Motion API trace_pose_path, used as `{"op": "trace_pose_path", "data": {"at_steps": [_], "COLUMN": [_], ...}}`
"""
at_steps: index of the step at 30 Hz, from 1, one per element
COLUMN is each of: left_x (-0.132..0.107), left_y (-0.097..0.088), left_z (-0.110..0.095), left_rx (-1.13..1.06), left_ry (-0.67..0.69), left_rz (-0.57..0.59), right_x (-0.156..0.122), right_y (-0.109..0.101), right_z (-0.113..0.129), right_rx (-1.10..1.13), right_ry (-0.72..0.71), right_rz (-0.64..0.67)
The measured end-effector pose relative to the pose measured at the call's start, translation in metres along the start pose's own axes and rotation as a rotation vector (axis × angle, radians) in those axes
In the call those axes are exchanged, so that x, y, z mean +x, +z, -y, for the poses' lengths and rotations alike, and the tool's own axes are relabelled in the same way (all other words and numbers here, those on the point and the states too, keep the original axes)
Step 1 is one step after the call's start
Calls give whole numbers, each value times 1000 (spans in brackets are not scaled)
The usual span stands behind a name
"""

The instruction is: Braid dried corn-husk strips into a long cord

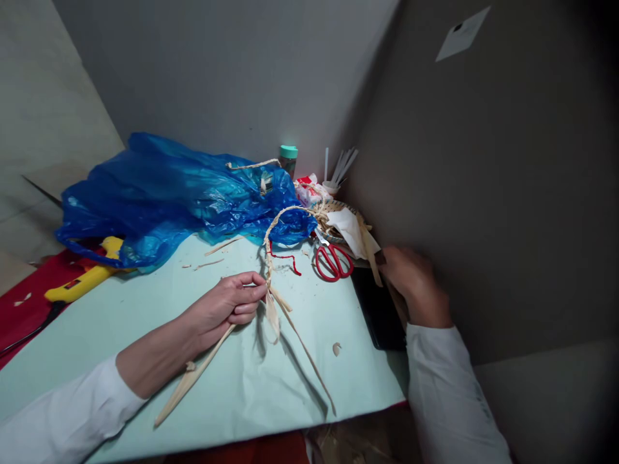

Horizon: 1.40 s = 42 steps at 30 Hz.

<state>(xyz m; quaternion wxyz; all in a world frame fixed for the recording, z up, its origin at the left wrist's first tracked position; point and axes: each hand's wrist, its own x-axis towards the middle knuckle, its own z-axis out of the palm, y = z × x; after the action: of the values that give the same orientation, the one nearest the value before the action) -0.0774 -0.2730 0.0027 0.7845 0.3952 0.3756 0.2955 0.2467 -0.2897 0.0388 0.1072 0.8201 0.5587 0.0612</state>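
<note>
A thin braid [269,248] of pale dried plant strips arches up from my left hand [236,303] toward the basket at the back. The fingertips of my left hand pinch its lower end, where loose strips [304,354] fan out over the table. One long strip [186,386] passes under my left wrist toward the near edge. To the right, my right hand [411,283] is beside a wider dried strip [369,248] at the basket's edge. Its fingers are dark, blurred and partly hidden, so their grip is unclear. Red-handled scissors [333,262] lie between the hands.
A blue plastic bag [169,200] covers the table's back left, near a yellow tool [82,283]. A woven basket [333,209] holds strips and white paper [347,231]. Behind stand a green-lidded jar [289,160] and a cup of white sticks [331,187]. A dark phone-like slab [380,316] lies right, beside the wall.
</note>
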Motion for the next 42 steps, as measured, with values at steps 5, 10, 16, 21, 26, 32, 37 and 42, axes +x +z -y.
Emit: {"op": "trace_pose_path", "data": {"at_steps": [5, 10, 16, 21, 26, 32, 37, 42], "left_x": [3, 2, 3, 5, 4, 4, 3, -1], "left_y": [-2, -1, -2, -4, -3, -4, -2, 2], "left_z": [1, 0, 2, 5, 4, 4, 4, 4], "left_rx": [-33, -39, -54, -59, -51, -51, -23, -16], "left_ry": [11, 13, 8, 11, 12, 17, 39, 76], "left_rz": [30, 36, 45, 60, 36, 53, 4, -41], "right_x": [-3, -6, 0, 14, 16, -4, -35, -68], "right_y": [-8, -11, -3, 7, 2, -23, -33, -39], "right_z": [6, 11, 9, 12, 11, 17, 54, 85], "right_rx": [38, 30, 52, 96, 151, 1197, 1577, 1222], "right_ry": [28, 9, 3, -16, 61, -241, -589, -732], "right_rz": [-14, 58, 48, -21, -166, -266, 234, 446]}}
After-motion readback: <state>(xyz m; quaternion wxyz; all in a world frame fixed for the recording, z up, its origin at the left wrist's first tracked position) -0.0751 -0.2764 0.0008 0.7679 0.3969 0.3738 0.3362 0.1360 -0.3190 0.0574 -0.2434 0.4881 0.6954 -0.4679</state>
